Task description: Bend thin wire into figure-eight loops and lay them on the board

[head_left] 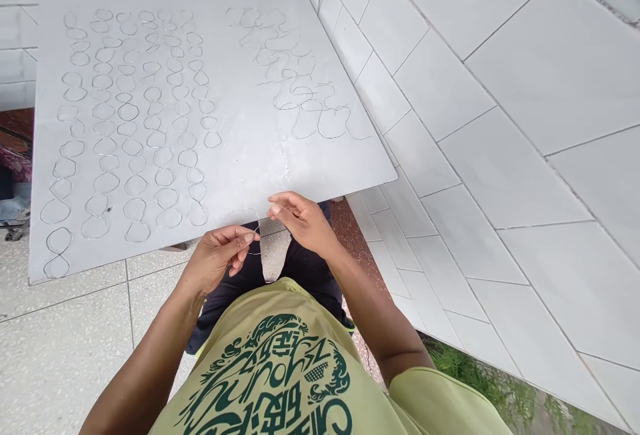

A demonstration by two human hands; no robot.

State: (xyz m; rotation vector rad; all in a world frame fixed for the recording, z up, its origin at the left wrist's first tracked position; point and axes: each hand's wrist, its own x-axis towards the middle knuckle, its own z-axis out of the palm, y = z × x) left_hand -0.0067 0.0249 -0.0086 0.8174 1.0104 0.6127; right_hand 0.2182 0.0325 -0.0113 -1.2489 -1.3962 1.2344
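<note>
At the near edge of the board, my left hand (223, 248) pinches a thin, bent wire (254, 253) between thumb and forefinger. The wire curves into a loop beside the fingertips, partly over the board's edge and partly over my lap. My right hand (303, 220) is just right of the loop, its thumb and fingertips drawn together. Whether a wire end lies between them is too fine to see. Many wire figure-eights (127, 112) lie in rows on the left part of the white board (235, 155). A spread of loose, wavy wires (300, 82) covers its far right part.
White wall tiles (450, 108) rise along the board's right side and behind it. Speckled floor (95, 335) shows at lower left, with dark items (15, 182) beyond the board's left edge. Green plants (470, 375) grow at lower right.
</note>
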